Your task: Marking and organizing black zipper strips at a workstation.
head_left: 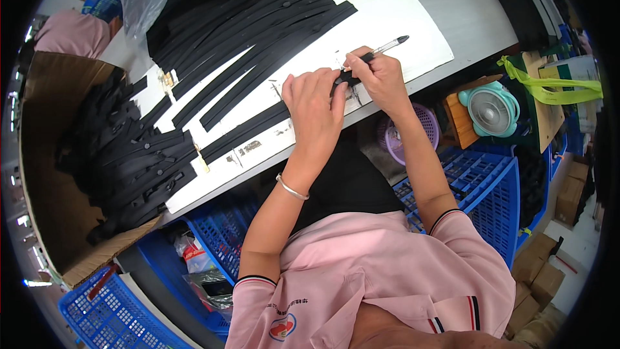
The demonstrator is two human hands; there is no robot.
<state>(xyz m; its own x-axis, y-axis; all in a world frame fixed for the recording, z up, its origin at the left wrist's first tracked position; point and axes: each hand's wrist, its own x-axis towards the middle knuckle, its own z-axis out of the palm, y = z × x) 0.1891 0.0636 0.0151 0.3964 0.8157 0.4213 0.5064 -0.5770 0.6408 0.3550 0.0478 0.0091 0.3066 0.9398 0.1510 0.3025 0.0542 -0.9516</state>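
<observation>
A pen (389, 46) with a clear barrel and black grip is pinched in my right hand (385, 84), its tip down at the end of a black strip (258, 130). My left hand (314, 105) bends over that same strip, fingers and thumb holding its end against the white board (413, 26). The strip runs leftward from under my left hand along the board's near edge. Beyond my hands, many more black strips (258, 22) lie side by side in a thick layer, a few with small round buttons. My fingers partly hide the pen tip.
An open cardboard box (48, 103) heaped with black strips (123, 148) stands at the left. Clear plastic (145, 0) hangs at the far side. Right of the table are a turquoise fan (492, 110), a purple basket (426, 126) and a blue crate (491, 187); another blue crate (123, 313) is lower left.
</observation>
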